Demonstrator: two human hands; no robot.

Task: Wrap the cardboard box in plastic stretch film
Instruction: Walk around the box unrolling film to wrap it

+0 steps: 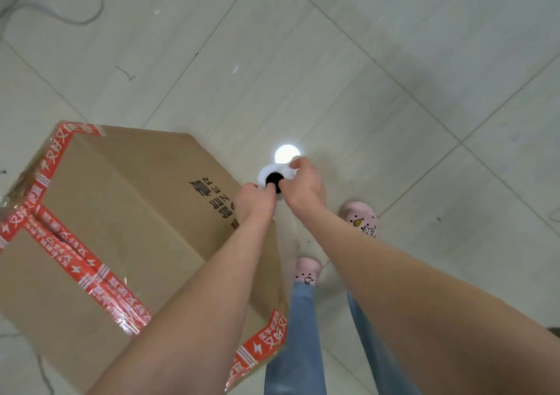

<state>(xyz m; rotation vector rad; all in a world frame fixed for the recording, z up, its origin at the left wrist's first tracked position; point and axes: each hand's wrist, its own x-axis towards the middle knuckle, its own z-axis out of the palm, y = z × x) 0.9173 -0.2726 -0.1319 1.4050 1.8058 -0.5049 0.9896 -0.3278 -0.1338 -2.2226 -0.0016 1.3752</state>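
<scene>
A large brown cardboard box (127,212) sealed with red printed tape stands on the tiled floor at the left. Just off its right side I hold a roll of clear stretch film (274,178) upright, seen end-on: a white ring round a dark core hole. My left hand (254,200) grips the near side of the roll's top. My right hand (303,182) curls over its right and far side. Whether any film is stretched onto the box cannot be told.
My legs in blue jeans (303,334) and pink slippers (360,219) stand right of the box. A bright lamp reflection (287,153) shines on the floor behind the roll. Grey cables (60,6) lie at the far left. Pale floor tiles (394,76) stretch ahead and right.
</scene>
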